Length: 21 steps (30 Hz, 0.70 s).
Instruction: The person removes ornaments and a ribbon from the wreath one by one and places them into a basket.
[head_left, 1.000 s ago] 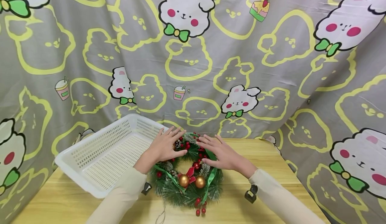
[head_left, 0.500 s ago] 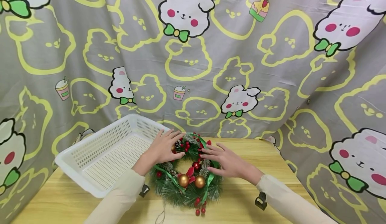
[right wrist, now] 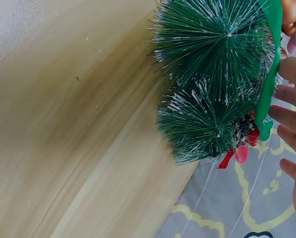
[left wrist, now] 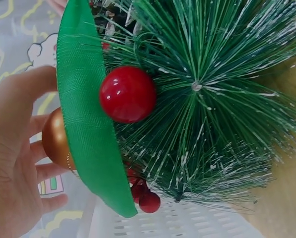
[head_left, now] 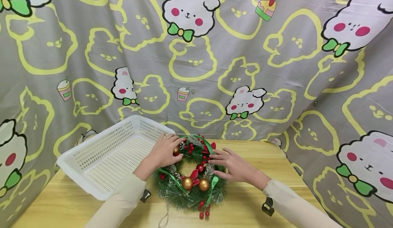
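A Christmas wreath [head_left: 196, 200] of frosted green pine lies on the table, with gold baubles [head_left: 187, 183], red berries, pinecones and a green ribbon [head_left: 214, 184]. Over its left side is my left hand [head_left: 164, 153], fingers spread and loosely bent. In the left wrist view that hand [left wrist: 11, 148] is beside the ribbon [left wrist: 86, 114] and a gold bauble [left wrist: 56, 139]. My right hand [head_left: 231, 166] is at the wreath's right side, fingers extended. The right wrist view has its fingers [right wrist: 287, 116] close to the ribbon [right wrist: 271, 74]; whether they touch it I cannot tell. Neither hand grips anything.
A white plastic basket [head_left: 84, 183] with slotted walls stands left of the wreath. Thin string [head_left: 165, 217] trails on the wooden table [head_left: 255, 207] at the front. A patterned grey curtain [head_left: 196, 71] hangs behind the table and along both sides.
The hands have spread apart. My right hand has shifted right and slightly nearer me, and my left hand slightly left. The wreath stays in place.
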Motion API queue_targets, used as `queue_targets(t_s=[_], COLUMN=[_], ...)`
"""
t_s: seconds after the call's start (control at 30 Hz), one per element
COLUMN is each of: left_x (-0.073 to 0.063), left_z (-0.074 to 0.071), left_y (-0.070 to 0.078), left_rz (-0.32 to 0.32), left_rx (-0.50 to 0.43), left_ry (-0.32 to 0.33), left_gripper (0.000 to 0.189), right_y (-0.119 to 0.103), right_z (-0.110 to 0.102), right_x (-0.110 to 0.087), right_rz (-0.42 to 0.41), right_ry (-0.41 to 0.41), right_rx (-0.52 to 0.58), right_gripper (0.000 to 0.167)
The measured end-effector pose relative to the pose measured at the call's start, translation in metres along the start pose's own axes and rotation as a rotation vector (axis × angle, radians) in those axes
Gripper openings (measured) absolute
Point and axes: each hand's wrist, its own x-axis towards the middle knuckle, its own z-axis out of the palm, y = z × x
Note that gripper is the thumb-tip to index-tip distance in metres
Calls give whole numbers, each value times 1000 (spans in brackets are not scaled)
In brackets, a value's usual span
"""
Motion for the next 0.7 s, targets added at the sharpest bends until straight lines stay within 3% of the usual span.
queue_targets(t_s=[0.33,0.7], left_x=[3,5], left_z=[7,10], left_y=[-1,0], left_rz=[-38,-17], left_rx=[18,27], left_ry=[1,31], left_gripper=[52,41], right_y=[3,6], right_z=[5,15], right_x=[-2,-7], right_rz=[-10,-22], right_ry=[17,41], right_rx=[-15,-39], right_gripper=[42,42])
